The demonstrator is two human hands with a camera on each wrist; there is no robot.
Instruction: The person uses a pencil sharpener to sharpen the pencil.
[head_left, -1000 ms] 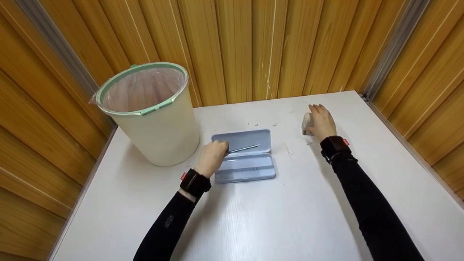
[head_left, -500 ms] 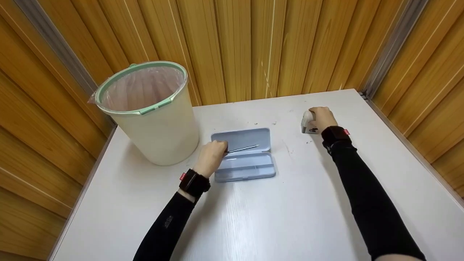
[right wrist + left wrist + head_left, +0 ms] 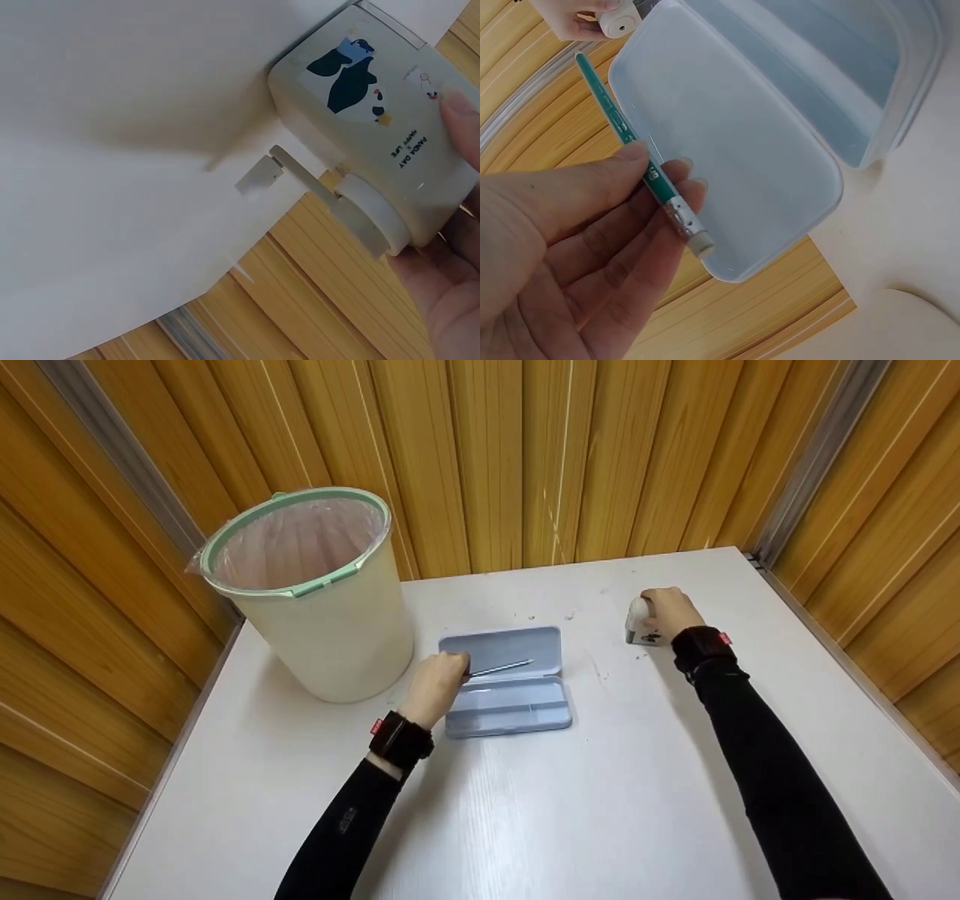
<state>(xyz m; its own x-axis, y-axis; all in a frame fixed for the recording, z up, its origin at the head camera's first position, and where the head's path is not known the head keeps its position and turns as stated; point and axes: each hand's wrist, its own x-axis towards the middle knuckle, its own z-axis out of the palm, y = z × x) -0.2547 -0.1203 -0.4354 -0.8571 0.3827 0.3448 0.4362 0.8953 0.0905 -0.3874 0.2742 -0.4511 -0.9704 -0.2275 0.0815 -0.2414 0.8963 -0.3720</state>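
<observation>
My left hand [image 3: 433, 684] holds a pencil [image 3: 607, 101] between thumb and fingertips, above the opened pencil case [image 3: 551, 706]. The pencil is green, with a silver ferrule and a worn eraser [image 3: 702, 244] at the end nearest the left wrist camera; its other end points right in the head view. At the table's far right, my right hand [image 3: 673, 610] grips a white crank pencil sharpener [image 3: 375, 105] printed with pandas. Its crank handle [image 3: 307, 184] sticks out from one end in the right wrist view. Whether the sharpener touches the table I cannot tell.
The light blue case lies with its lid [image 3: 499, 643] folded back, a divided tray in front. Left of it stands a cream bin [image 3: 337, 645] with a green rim and a clear liner. Wood-patterned walls [image 3: 495, 465] enclose the white table [image 3: 540, 825]; small crumbs lie behind the case.
The right hand's fingers have gone from extended over the sharpener to curled round it. The sharpener has shifted slightly toward me. The left hand and pencil have hardly moved.
</observation>
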